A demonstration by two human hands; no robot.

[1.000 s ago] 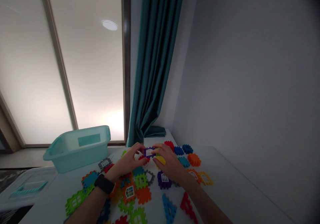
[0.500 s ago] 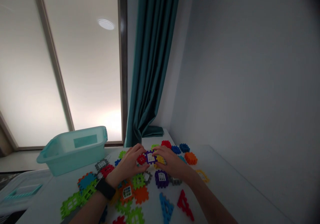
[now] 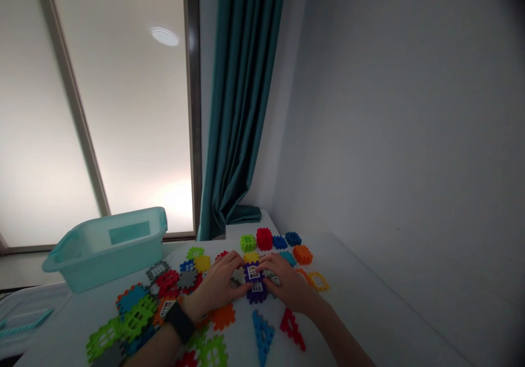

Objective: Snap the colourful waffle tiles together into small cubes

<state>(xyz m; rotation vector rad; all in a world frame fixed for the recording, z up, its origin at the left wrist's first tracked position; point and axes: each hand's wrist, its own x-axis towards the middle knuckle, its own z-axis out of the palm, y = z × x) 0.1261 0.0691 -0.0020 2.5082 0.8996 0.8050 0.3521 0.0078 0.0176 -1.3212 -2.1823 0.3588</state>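
Both my hands are low over the middle of the interlocking plastic waffle blocks. My left hand [image 3: 217, 282] and my right hand [image 3: 285, 289] close in from either side on a purple window block [image 3: 253, 272]. A second purple block [image 3: 257, 294] lies directly under and against it. A grey block [image 3: 271, 277] sits beneath my right fingers, and a pale piece [image 3: 237, 277] lies at my left fingertips. A blue triangular piece [image 3: 262, 334] and a red triangular piece [image 3: 292, 328] lie nearer me. A black watch [image 3: 180, 321] is on my left wrist.
A white table [image 3: 369, 296] carries many coloured blocks, heaped at the left, including a green lattice piece [image 3: 137, 319]. A teal plastic bin [image 3: 104, 252] stands at the back left. A grey wall [image 3: 389, 137] bounds the right side, with a teal curtain [image 3: 238, 115] behind.
My hands have come down towards the table with the purple window block, which now meets the other purple block. The red block beside it no longer shows there. The view has shifted.
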